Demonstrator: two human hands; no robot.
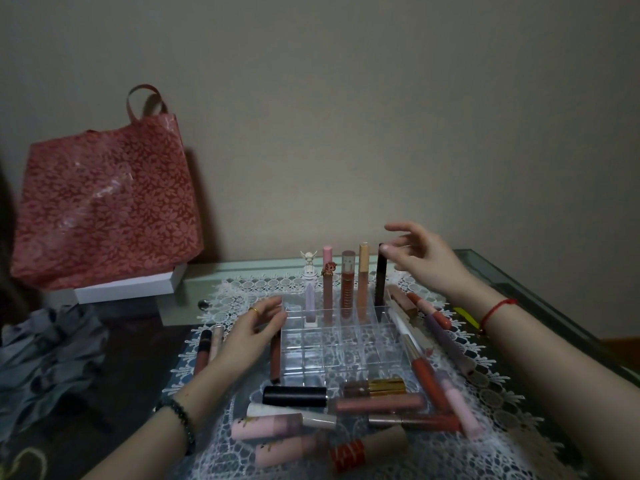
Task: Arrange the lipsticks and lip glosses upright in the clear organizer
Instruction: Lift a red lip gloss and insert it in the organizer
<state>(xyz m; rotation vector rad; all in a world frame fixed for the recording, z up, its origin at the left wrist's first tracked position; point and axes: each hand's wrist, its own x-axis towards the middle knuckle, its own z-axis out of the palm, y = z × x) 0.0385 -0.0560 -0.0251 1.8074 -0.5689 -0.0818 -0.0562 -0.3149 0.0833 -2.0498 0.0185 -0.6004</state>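
Note:
The clear organizer [322, 355] stands on a lace mat, most of its cells holding nothing. Its back row holds several upright tubes: a lilac one with a white figure cap [309, 299], a pink one [327, 289], a red-brown one [347, 289], a beige one [363, 282] and a dark one [381, 289]. My right hand [426, 261] hovers at the dark tube's cap with fingers spread, the thumb tip touching it. My left hand [252, 330] rests relaxed against the organizer's left wall. Loose tubes lie around: a black one [294, 395], a pink one [266, 426], a red one [427, 372], a brown one [275, 358].
A red floral bag [104, 209] leans on the wall at the left, on a white box [128, 289]. Grey cloth [45, 355] lies at the left edge. The lace mat [485, 403] covers a glass tabletop whose edge [554, 306] runs along the right.

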